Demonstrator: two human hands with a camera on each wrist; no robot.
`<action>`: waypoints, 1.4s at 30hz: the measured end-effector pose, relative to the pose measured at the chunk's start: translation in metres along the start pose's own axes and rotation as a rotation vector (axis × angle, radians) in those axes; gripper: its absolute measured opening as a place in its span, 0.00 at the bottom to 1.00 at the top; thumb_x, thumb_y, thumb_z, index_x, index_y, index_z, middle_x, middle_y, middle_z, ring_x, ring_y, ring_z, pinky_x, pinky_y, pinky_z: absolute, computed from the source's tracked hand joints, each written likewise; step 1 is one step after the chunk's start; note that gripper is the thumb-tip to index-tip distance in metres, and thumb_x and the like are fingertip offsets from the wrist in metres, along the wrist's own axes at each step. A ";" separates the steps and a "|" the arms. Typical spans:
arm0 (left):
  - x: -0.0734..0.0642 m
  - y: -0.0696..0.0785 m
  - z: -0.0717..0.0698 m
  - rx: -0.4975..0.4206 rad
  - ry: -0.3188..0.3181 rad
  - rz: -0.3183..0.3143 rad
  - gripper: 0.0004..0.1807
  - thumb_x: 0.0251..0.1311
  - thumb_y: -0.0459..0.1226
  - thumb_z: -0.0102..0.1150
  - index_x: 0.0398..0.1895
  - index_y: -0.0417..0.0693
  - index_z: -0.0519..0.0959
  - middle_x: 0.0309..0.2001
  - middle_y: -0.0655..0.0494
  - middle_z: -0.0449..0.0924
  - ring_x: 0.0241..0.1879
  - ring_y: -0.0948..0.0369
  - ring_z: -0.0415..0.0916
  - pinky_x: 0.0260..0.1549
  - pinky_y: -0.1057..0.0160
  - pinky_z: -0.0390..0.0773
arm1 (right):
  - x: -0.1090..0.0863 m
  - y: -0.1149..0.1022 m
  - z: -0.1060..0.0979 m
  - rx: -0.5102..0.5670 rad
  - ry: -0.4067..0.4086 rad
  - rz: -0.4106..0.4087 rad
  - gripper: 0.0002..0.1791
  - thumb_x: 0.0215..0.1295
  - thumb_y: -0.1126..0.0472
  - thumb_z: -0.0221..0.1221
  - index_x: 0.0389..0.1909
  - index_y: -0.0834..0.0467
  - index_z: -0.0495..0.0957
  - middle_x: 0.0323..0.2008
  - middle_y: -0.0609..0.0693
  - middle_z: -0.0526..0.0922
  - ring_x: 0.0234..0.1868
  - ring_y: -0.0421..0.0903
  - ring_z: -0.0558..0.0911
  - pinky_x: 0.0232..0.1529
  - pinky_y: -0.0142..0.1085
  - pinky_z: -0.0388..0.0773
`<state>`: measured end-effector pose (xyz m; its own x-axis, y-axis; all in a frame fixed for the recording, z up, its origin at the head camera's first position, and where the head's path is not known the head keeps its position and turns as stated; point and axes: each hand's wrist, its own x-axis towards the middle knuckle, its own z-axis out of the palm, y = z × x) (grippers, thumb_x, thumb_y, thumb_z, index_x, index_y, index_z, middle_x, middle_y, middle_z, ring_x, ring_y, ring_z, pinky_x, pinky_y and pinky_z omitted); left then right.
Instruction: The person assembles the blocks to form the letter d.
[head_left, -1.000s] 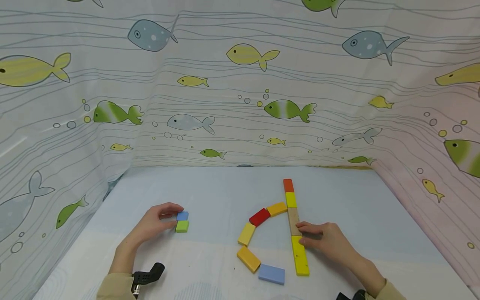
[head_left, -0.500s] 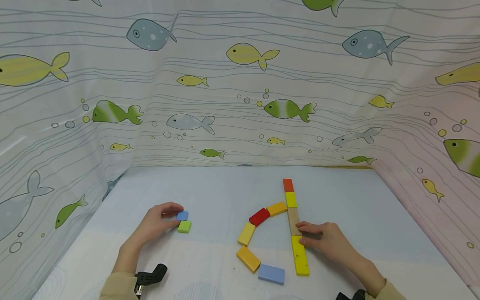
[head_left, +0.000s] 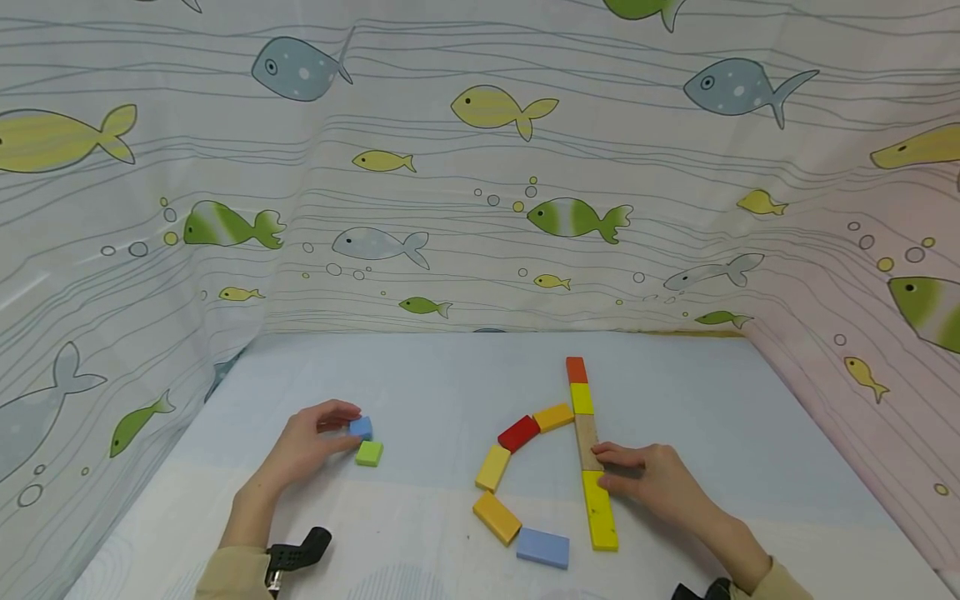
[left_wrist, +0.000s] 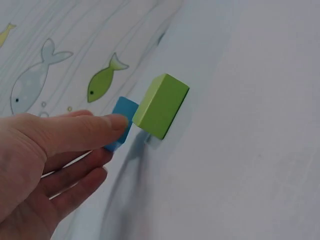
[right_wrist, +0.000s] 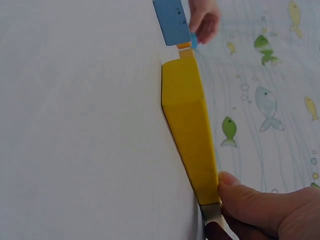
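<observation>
My left hand [head_left: 307, 443] pinches a small blue block [head_left: 361, 427] between thumb and fingers at the left of the table. In the left wrist view, the thumb lies on the blue block's face. Just nearer to me sits a light green block [left_wrist: 162, 107], apart from the fingers. My right hand [head_left: 663, 482] rests against the right side of a straight row of blocks. Its fingertip touches the plain wooden block [head_left: 587, 435], and its thumb touches the long yellow block [head_left: 599, 515], near where the two meet.
The row's far end has a short yellow block [head_left: 582, 398] and an orange-red block [head_left: 576, 370]. Curving left from it are an orange block [head_left: 553, 417], a red block [head_left: 519, 434], a pale yellow block [head_left: 492, 468], another orange block [head_left: 497, 517] and a larger blue block [head_left: 543, 547].
The green block has shifted slightly right, out of line with the small blue block. The left hand has then drawn the blue block a little left. The right hand has stayed in place.
</observation>
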<state>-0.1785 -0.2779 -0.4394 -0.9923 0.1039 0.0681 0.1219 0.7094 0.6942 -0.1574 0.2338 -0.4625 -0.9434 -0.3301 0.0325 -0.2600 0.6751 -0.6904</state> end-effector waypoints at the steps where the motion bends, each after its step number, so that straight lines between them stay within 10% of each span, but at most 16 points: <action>1: 0.000 0.001 0.000 -0.004 0.002 0.000 0.20 0.58 0.37 0.70 0.54 0.46 0.80 0.54 0.48 0.83 0.56 0.46 0.79 0.57 0.44 0.77 | 0.000 0.000 0.000 0.000 -0.002 -0.003 0.21 0.58 0.49 0.70 0.52 0.52 0.86 0.56 0.44 0.84 0.63 0.54 0.78 0.62 0.57 0.74; 26: 0.001 0.024 0.011 -0.057 -0.056 0.035 0.19 0.59 0.39 0.70 0.53 0.49 0.82 0.53 0.53 0.84 0.56 0.49 0.79 0.57 0.47 0.78 | 0.001 0.002 0.000 0.006 -0.004 0.007 0.21 0.58 0.49 0.70 0.52 0.51 0.86 0.56 0.43 0.85 0.64 0.54 0.78 0.62 0.56 0.74; 42: 0.004 0.056 0.047 -0.150 -0.167 0.157 0.18 0.56 0.42 0.73 0.50 0.55 0.83 0.49 0.62 0.85 0.53 0.55 0.80 0.56 0.47 0.79 | 0.001 0.001 -0.001 0.021 -0.008 0.013 0.22 0.58 0.50 0.71 0.52 0.51 0.86 0.55 0.42 0.85 0.65 0.54 0.77 0.62 0.56 0.74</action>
<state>-0.1742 -0.2049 -0.4341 -0.9423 0.3269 0.0724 0.2564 0.5654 0.7840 -0.1589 0.2348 -0.4630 -0.9451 -0.3262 0.0179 -0.2431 0.6656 -0.7056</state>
